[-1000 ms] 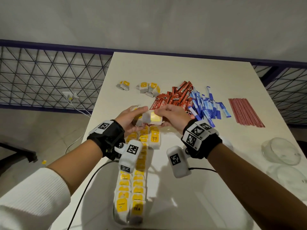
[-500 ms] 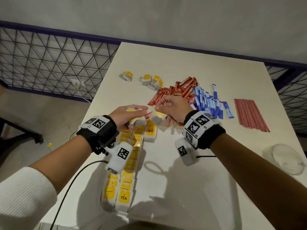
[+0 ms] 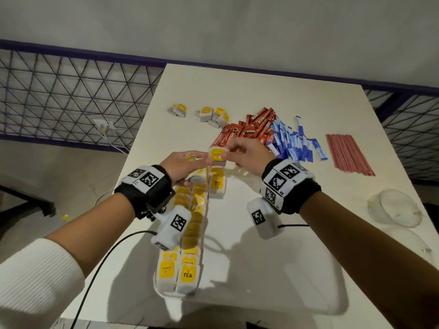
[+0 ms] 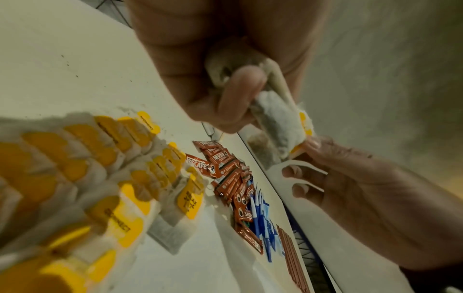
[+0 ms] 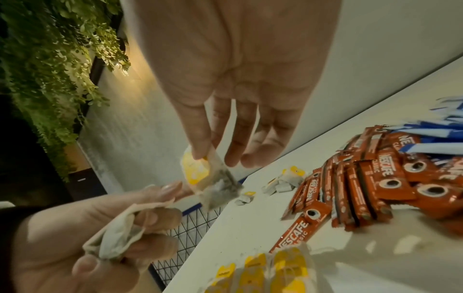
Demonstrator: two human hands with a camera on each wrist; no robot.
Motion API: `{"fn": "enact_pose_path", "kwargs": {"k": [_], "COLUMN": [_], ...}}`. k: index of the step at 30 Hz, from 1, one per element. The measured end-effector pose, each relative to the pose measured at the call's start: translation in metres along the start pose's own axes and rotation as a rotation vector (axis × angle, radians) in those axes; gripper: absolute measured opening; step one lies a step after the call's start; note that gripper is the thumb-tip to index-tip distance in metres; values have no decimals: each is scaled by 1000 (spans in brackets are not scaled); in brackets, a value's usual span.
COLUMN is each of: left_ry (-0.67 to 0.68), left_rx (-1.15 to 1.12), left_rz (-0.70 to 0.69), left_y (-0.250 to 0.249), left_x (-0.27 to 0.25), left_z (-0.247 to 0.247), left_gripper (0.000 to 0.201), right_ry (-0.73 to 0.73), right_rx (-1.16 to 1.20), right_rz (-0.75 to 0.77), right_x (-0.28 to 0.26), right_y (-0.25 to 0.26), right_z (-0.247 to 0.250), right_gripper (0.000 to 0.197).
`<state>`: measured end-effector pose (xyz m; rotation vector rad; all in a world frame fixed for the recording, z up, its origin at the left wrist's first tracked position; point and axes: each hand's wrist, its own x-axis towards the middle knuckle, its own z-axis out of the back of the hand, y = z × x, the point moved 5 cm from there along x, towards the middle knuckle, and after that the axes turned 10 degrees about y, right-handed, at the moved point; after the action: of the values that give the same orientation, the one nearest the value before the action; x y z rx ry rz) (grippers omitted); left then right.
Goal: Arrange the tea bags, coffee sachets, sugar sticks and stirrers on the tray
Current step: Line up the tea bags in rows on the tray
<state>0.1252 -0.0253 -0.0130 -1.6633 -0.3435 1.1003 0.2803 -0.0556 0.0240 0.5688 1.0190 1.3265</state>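
My right hand (image 3: 229, 151) pinches a tea bag (image 3: 217, 155) by its yellow-tag end between thumb and forefinger (image 5: 200, 152); the pouch (image 5: 218, 188) hangs below. My left hand (image 3: 190, 160) curls round a crumpled tea bag (image 5: 117, 234), and its fingertips lie against the hanging one (image 4: 275, 123). Both hands hover over the far end of two rows of yellow-tagged tea bags (image 3: 190, 233). I cannot make out a tray edge. Red coffee sachets (image 3: 249, 131), blue sugar sticks (image 3: 292, 141) and red stirrers (image 3: 346, 153) lie further right.
Loose tea bags (image 3: 211, 115) lie in two small clusters at the far left of the white table (image 3: 237, 86). Clear glass bowls (image 3: 394, 207) stand near the right edge. A black cable (image 3: 114, 248) runs off the near left edge. A wire fence (image 3: 71, 96) lies beyond.
Both hands dipped to the far end of the rows half a second ago and have come up again. My right hand now holds a tea bag up with its yellow tag towards me.
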Motion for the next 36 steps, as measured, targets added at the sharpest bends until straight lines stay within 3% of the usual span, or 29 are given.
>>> {"fn": "enact_pose_path", "kwargs": {"k": [4, 7, 11, 14, 22, 27, 32, 36], "left_ry": [16, 47, 109, 133, 213, 181, 98, 77], "left_rx": [24, 103, 224, 341, 484, 370, 54, -52], "left_rz": [-14, -18, -16, 21, 153, 172, 212, 233], "left_y": [-2, 1, 6, 12, 35, 38, 36, 36], "left_x": [-6, -9, -9, -8, -10, -10, -10, -10], "left_z": [7, 9, 7, 3, -7, 2, 13, 21], "left_gripper": [15, 11, 9, 7, 24, 11, 8, 10], "right_ry": [5, -4, -50, -59, -29, -2, -20, -69], "right_rx": [-4, 44, 82, 150, 170, 135, 115, 137], "right_rz": [-69, -98, -116, -145, -253, -347, -387, -407], "right_x": [-9, -16, -23, -27, -41, -35, -23, -14], "right_y": [-6, -9, -18, -28, -55, -75, -77, -84], "right_z": [-9, -19, -34, -43, -67, -77, -73, -72], "right_gripper": [21, 6, 14, 15, 8, 24, 24, 22]}}
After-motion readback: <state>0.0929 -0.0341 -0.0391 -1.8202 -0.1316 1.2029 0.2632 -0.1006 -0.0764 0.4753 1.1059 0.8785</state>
